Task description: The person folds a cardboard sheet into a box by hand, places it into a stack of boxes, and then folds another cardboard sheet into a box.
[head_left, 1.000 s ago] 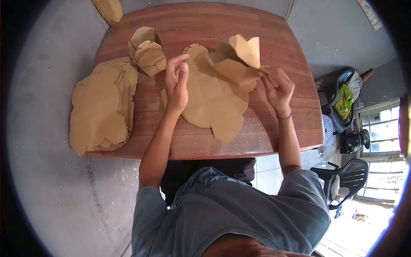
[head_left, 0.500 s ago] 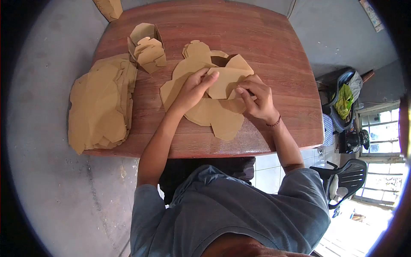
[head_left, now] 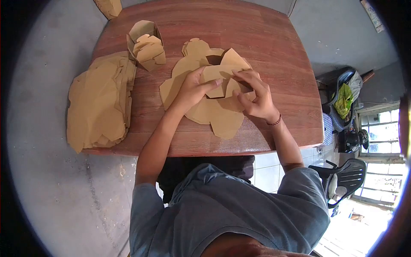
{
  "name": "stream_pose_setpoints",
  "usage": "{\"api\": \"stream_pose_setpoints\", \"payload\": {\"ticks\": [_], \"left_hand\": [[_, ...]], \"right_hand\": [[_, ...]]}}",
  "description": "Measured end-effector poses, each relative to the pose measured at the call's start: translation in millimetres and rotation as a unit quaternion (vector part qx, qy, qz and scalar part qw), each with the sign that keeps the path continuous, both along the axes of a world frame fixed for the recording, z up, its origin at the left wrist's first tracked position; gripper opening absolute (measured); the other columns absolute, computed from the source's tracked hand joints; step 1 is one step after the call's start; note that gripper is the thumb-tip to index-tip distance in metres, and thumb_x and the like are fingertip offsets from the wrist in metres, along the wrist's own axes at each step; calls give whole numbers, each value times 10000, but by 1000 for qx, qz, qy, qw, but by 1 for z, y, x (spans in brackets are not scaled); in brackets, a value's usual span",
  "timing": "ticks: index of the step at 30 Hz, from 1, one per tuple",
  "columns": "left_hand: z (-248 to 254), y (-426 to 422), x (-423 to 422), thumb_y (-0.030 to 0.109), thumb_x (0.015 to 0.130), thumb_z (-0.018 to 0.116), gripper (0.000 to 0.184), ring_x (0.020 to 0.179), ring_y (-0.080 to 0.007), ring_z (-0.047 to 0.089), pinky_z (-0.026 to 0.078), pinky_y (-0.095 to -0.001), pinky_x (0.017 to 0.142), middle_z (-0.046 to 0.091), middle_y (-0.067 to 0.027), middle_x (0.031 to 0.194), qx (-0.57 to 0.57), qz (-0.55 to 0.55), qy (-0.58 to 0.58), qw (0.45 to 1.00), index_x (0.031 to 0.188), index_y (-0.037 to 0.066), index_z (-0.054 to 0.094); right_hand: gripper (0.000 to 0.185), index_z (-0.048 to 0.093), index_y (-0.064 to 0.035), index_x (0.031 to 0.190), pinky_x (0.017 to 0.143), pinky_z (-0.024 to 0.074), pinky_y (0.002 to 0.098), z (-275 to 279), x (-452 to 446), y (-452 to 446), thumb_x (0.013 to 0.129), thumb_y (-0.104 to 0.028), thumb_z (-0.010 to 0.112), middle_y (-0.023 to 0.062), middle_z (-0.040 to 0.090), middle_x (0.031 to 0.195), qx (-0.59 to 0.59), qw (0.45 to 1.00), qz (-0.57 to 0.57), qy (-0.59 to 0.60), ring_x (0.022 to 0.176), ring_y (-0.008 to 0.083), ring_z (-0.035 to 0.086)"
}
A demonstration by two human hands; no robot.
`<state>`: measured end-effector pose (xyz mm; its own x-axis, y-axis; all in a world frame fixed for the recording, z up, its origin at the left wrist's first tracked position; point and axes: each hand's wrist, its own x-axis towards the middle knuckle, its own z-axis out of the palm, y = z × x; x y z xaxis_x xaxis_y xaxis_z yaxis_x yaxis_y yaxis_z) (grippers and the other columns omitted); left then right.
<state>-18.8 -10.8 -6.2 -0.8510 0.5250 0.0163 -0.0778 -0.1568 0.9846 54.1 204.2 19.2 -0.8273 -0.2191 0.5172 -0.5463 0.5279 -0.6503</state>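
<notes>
A partly folded brown cardboard box point(head_left: 215, 74) is held between my two hands, with its flaps standing up at the far and right sides. My left hand point(head_left: 193, 89) grips its left side, thumb lying over the near panel. At the right, my right hand point(head_left: 257, 96) has its fingers curled on the box's edge beside a raised flap; part of that grip is hidden. Beneath the box lie several flat cardboard blanks point(head_left: 227, 118), with rounded edges and tabs.
A thick stack of cardboard blanks point(head_left: 96, 103) lies at the table's left edge. Behind it stands an open cardboard box point(head_left: 143, 31) with folded pieces inside. Walls border the wooden table point(head_left: 265, 38) on the left and far side. Chairs point(head_left: 349, 177) stand off to the right.
A flap on the box's right now stands up more, and the far flap is raised higher. My right fingers have spread along the edge; my left thumb has shifted lower on the panel.
</notes>
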Motion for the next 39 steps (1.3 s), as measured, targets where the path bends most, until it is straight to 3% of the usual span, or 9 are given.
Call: {"api": "stream_pose_setpoints", "payload": {"ticks": [5,7,10,16,22,25,29,31,39], "left_hand": [[3,-3,-1,91,928,726,373,987,-124,674,550,-288,870,712,-76,1121,7,6,-4,1000,1258,-36,605],[4,-4,-1,93,924,727,371,984,-127,676,546,-287,860,714,-82,1115,13,11,-4,1000,1249,-40,609],[7,-4,1,85,913,733,360,982,-127,678,544,-287,844,716,-83,1102,30,24,9,999,1230,-38,615],[1,-6,1,55,882,745,346,964,-121,679,536,-277,841,715,-73,1072,55,-12,-23,998,1198,-24,627],[-6,-2,0,44,881,737,260,943,-115,673,531,-280,853,709,-53,1026,120,-2,-26,992,1120,-1,646],[-8,-3,2,61,893,739,171,892,-91,656,524,-263,808,696,-36,960,76,-2,19,997,1031,15,649],[-5,-1,6,97,917,742,128,838,-66,631,504,-240,743,678,-14,898,74,14,34,997,960,30,642],[-7,0,7,127,935,743,137,820,-57,622,498,-231,718,679,-4,890,61,25,62,996,963,32,648],[-2,2,11,118,937,742,146,851,-61,638,527,-241,768,685,-1,922,72,27,64,995,996,27,644]], "right_hand": [[411,726,-49,1181,1072,446,479,6,-2,-1,776,-58,793,151,668,1242,-13,999,-12,43,1229,344,580],[268,781,-62,1022,1082,428,495,9,-4,7,760,-96,821,128,669,1249,51,992,18,116,1250,332,564],[137,792,-68,887,1080,418,497,3,-8,15,765,-121,826,112,664,1260,53,991,17,126,1265,325,551],[135,723,-35,773,1080,380,489,-4,-6,5,787,-131,816,142,623,1308,74,993,-15,91,1281,358,508],[157,720,-48,750,1099,340,528,-3,-5,-3,799,-159,820,178,540,1407,102,984,-104,101,1341,402,414],[159,746,-66,770,1121,322,550,-7,-5,-6,789,-192,840,183,507,1465,58,986,-146,53,1372,409,392],[176,769,-72,803,1146,314,541,-7,-8,-1,777,-221,858,183,457,1531,22,991,-131,-10,1404,414,367],[190,763,-58,795,1165,307,531,-8,-7,-1,775,-221,858,185,433,1557,-60,987,-110,-100,1446,410,341],[174,736,-50,789,1180,291,521,-21,-11,1,809,-195,830,204,426,1555,-110,984,-84,-112,1475,401,329]]}}
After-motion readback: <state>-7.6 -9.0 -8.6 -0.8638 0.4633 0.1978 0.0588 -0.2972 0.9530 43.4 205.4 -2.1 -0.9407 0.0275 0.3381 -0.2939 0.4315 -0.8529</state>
